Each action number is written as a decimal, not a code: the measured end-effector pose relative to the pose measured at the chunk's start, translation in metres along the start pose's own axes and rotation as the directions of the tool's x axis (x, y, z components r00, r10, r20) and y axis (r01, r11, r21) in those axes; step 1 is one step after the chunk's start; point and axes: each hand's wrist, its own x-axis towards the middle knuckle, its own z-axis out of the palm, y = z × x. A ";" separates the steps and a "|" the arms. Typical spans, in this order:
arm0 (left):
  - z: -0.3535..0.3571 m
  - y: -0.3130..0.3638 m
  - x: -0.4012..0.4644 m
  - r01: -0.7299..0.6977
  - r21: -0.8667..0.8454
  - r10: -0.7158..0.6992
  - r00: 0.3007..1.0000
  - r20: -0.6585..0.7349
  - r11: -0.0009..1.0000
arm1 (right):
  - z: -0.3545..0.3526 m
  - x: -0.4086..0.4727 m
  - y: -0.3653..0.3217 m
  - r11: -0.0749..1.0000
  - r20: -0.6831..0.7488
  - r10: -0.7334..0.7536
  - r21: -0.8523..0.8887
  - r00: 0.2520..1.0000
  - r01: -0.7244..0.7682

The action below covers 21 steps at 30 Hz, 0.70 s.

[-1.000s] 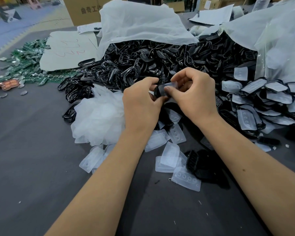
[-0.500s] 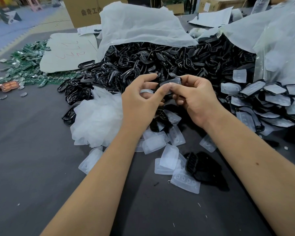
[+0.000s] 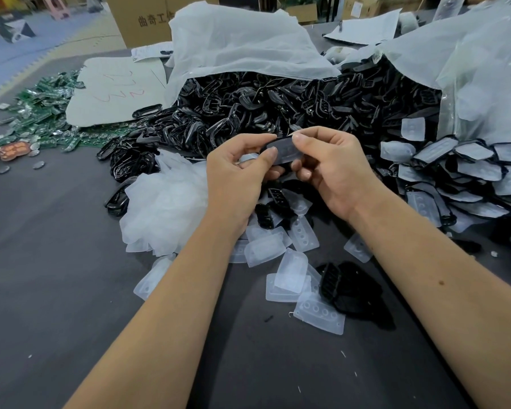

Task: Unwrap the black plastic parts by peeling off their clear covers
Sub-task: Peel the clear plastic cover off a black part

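Both hands meet above the dark table, holding one small black plastic part [image 3: 283,153] with a clear cover on its face. My left hand [image 3: 236,178] pinches its left end between thumb and fingers. My right hand [image 3: 334,169] grips the right end, thumb on top of the clear cover. Behind the hands lies a big heap of bare black parts [image 3: 263,110]. At the right lies a pile of covered black parts [image 3: 466,169]. Peeled clear covers [image 3: 289,273] lie scattered on the table below the hands.
A crumpled white plastic bundle [image 3: 163,208] sits left of my left hand. White bags [image 3: 239,45] drape over the heaps. Green circuit boards [image 3: 39,119] spread at the far left beside a paper sheet [image 3: 112,90]. A cardboard box [image 3: 142,19] stands behind.
Both hands have lifted slightly and turned the part so its covered face shows; my left fingers opened out and re-pinched the left end while the right thumb moved onto the cover.
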 end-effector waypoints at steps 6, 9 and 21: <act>0.001 0.000 -0.001 0.012 -0.028 -0.011 1.000 0.019 1.000 | 0.000 0.001 0.005 0.988 -0.044 -0.101 -0.120 0.994 0.095; 0.001 0.000 -0.001 0.008 -0.018 -0.008 1.000 0.010 1.000 | 0.001 0.001 0.008 0.979 -0.044 -0.140 -0.159 0.989 0.131; 0.000 0.000 0.000 0.057 -0.014 -0.057 0.998 -0.035 0.998 | 0.002 0.001 0.006 0.990 -0.002 -0.092 -0.108 0.996 0.091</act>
